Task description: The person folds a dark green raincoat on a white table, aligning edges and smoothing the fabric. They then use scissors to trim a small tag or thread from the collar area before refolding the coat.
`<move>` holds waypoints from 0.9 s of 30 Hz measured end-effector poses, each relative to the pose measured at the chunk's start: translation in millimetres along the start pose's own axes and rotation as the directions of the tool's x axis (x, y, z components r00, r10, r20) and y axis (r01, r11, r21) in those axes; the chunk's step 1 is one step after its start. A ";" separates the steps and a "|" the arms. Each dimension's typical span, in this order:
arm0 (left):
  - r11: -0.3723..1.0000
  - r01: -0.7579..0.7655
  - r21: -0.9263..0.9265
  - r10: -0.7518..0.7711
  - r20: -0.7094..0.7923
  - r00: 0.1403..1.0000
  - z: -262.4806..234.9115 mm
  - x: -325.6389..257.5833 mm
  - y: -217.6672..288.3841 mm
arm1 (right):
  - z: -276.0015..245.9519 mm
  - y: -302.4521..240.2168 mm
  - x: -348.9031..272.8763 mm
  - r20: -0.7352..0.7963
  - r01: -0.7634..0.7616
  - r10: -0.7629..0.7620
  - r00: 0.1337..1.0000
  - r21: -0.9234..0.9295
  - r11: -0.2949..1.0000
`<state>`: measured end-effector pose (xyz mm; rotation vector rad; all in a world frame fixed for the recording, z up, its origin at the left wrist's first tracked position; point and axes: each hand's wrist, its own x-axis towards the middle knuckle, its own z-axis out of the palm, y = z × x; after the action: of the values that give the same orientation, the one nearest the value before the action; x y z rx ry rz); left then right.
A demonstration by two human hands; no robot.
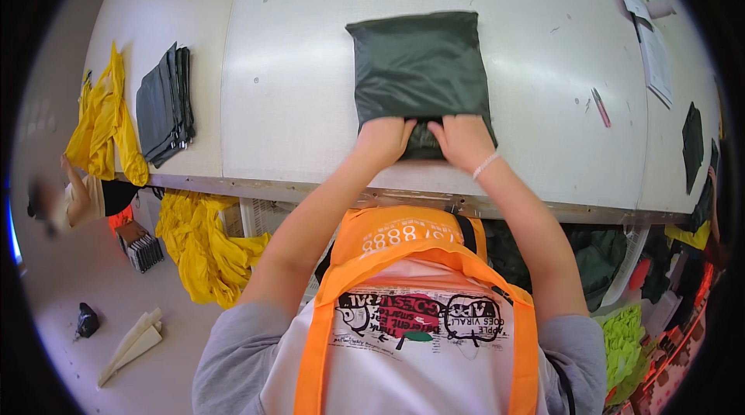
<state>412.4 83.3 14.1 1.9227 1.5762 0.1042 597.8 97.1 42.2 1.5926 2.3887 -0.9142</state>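
Note:
A square, dark green folded fabric pouch (419,66) lies flat on the white table in front of me. At its near edge my left hand (384,140) and my right hand (466,140) are closed on the cloth side by side. The fingers of both hands reach under the upper layer, which hides them. My thumbs show, pointing toward each other over a darker strip of fabric between the hands. A beaded bracelet circles my right wrist.
Stacked dark green pieces (167,105) and yellow cloth (109,124) lie on the table's left. A pen-like tool (601,107), papers (656,58) and another dark piece (692,147) lie rightward. More yellow cloth (206,248) hangs below the table edge. Another person (74,198) is far left.

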 end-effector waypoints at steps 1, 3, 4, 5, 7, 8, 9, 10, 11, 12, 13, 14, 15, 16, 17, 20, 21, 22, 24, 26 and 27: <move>0.985 -0.169 0.026 0.171 -0.223 0.960 14.0 -15.6 -1.4 | 24.0 3.7 -17.3 -0.109 0.030 -0.029 0.994 0.006 1.000; 0.914 -0.376 0.153 0.400 -0.489 0.775 33.7 -23.3 -3.8 | 53.4 8.5 -28.2 -0.530 0.158 -0.176 0.829 -0.081 0.984; 0.881 -0.416 0.225 0.467 -0.549 0.693 38.6 -24.5 -2.5 | 60.9 5.8 -34.3 -0.621 0.170 -0.187 0.761 -0.087 0.982; 0.844 -0.445 0.299 0.529 -0.598 0.602 43.8 -26.3 -1.6 | 66.7 2.7 -37.6 -0.703 0.184 -0.200 0.683 -0.099 0.978; 0.934 -0.295 0.202 0.355 -0.435 0.827 55.4 -29.1 -7.1 | 63.8 6.9 -29.7 -0.419 0.082 -0.033 0.907 0.101 0.991; 0.963 -0.207 0.174 0.255 -0.335 0.907 57.5 -31.1 -8.5 | 58.5 7.7 -23.2 -0.247 0.008 0.040 0.968 0.189 0.982; 0.972 -0.179 0.155 0.220 -0.322 0.921 52.4 -23.7 -9.5 | 37.7 -1.4 -17.6 0.010 -0.106 0.107 0.994 0.228 0.968; 0.962 -0.201 0.184 0.254 -0.341 0.905 50.5 -17.8 -10.6 | 36.5 -8.2 -22.6 -0.150 -0.012 0.034 0.988 0.144 0.989; 0.954 -0.213 0.211 0.278 -0.357 0.892 51.0 -16.2 -13.9 | 40.3 -17.5 -32.3 -0.292 0.073 -0.056 0.955 0.046 0.996; 0.945 -0.224 0.238 0.302 -0.372 0.878 51.7 -16.7 -16.6 | 45.2 -26.2 -44.7 -0.418 0.140 -0.155 0.895 -0.065 0.988; 0.955 -0.188 0.231 0.266 -0.377 0.887 52.4 -18.5 -14.6 | 63.7 -31.0 -59.2 -0.401 0.202 -0.239 0.884 -0.131 0.970; 0.969 -0.148 0.196 0.199 -0.271 0.942 48.5 -21.8 -9.8 | 73.6 -36.2 -78.0 -0.372 0.297 -0.291 0.881 -0.043 0.954; 0.981 -0.102 0.167 0.129 -0.160 0.979 38.9 -25.6 -1.1 | 82.1 -31.8 -91.9 -0.419 0.387 -0.342 0.841 0.024 0.922; 0.988 -0.045 0.146 0.052 -0.049 0.997 33.8 -30.5 2.1 | 88.7 -23.6 -104.0 -0.467 0.481 -0.392 0.793 0.086 0.872; 0.964 -0.261 0.038 0.264 -0.109 0.958 32.0 -38.8 -5.5 | 91.4 -18.1 -115.5 -0.381 0.303 -0.137 0.914 0.419 0.856; 0.723 -0.657 0.217 0.691 -0.222 0.688 28.9 -59.5 -1.3 | 114.2 4.5 -134.5 0.009 -0.122 0.316 0.949 0.932 0.342; 0.706 -0.670 0.231 0.704 -0.130 0.698 28.0 -66.4 0.7 | 133.9 8.4 -126.8 -0.032 -0.078 0.341 0.940 0.949 0.304; 0.720 -0.618 0.315 0.677 -0.122 0.726 27.4 -64.7 7.0 | 145.1 9.4 -118.4 -0.073 -0.031 0.363 0.929 0.962 0.273; 0.731 -0.489 0.475 0.604 -0.118 0.788 33.2 -58.6 26.3 | 146.0 0.9 -94.9 0.010 0.035 0.447 0.895 0.995 -0.092; 0.657 -0.445 0.608 0.605 -0.074 0.793 46.7 -44.5 20.8 | 147.8 -6.7 -77.5 0.055 0.097 0.455 0.889 0.948 -0.304; 0.608 -0.446 0.657 0.629 -0.055 0.776 48.4 -38.0 19.5 | 149.9 -8.2 -73.6 0.050 0.114 0.444 0.895 0.935 -0.336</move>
<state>440.0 27.1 -1.6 3.0094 1.1909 0.1378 590.0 -45.7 -44.6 2.4232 0.5839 -3.3104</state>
